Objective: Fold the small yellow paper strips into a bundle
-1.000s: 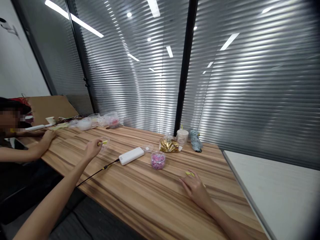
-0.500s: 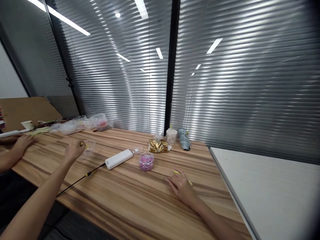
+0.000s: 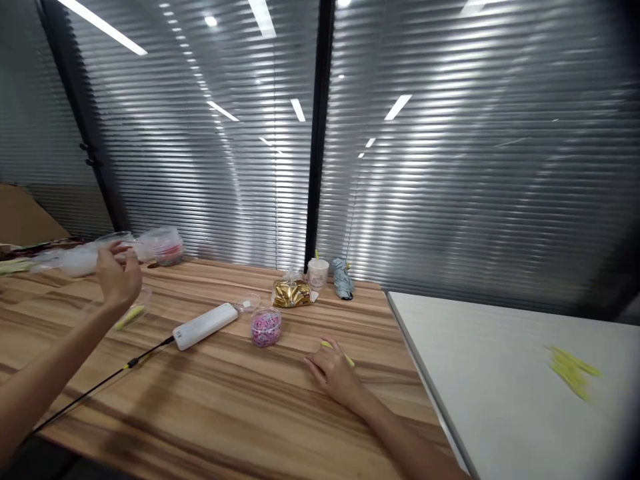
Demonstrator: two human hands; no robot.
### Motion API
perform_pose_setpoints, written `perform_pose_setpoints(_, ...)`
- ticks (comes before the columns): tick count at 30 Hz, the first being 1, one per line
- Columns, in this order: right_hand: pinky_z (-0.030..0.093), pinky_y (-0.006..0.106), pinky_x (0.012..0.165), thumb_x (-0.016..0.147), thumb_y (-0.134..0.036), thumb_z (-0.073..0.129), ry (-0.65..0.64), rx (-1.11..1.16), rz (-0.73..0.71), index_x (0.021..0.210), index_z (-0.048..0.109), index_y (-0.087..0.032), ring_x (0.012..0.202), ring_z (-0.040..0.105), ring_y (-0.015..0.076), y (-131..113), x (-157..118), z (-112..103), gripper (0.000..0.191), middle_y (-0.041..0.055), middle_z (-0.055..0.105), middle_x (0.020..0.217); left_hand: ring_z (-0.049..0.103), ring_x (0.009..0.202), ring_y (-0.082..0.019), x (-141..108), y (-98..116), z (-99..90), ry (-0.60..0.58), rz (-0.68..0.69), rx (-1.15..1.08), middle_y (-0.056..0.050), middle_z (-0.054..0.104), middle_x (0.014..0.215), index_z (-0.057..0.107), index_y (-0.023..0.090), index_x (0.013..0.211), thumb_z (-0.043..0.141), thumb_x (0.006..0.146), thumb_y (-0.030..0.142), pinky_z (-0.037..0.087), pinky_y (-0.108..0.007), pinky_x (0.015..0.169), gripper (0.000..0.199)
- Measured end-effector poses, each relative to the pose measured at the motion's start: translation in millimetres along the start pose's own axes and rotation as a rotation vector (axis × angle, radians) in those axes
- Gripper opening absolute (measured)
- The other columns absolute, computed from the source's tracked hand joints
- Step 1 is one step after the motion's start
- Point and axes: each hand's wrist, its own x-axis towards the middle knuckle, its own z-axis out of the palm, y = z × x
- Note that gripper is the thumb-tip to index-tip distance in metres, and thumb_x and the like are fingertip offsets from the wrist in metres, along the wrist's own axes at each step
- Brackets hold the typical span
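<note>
Okay, wood-grain table (image 3: pixel 240 413) runs up to a glass partition with metallic blinds (image 3: pixel 240 167); white tabletop (image 3: pixel 480 360) on the right carries loose yellow strips (image 3: pixel 570 373). Left hand (image 3: pixel 119 277) is raised, fingers half-open, nothing visible in them, near a single yellow strip (image 3: pixel 130 317) at a clear plastic container (image 3: pixel 145 297). Right hand (image 3: pixel 335 372) rests on wood, fingers loosely bent over another yellow strip (image 3: pixel 327 345); can't tell if gripped.

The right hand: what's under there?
A thin yellow thing pokes out on both sides of the right hand. The hand covers the middle, so I can't tell if it's one piece.
</note>
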Motion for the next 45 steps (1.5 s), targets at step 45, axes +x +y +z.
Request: perform_pose_setpoints(45, 0.042, 0.022, 0.057, 0.089, -0.043, 0.033, -0.019, 0.590, 0.583, 0.090, 0.060, -0.018, 0.056, 0.053, 0.0119, 29.3, 0.5, -18.5, 0.036, -0.0006, 0.058, 0.062, 0.054, 0.061, -0.012, -303.1, 192.2, 88.0, -1.219, -0.384, -1.166, -0.004, 0.062, 0.072, 0.063, 0.013, 0.081, 0.057, 0.070, 0.048, 0.040, -0.021, 0.054, 0.037)
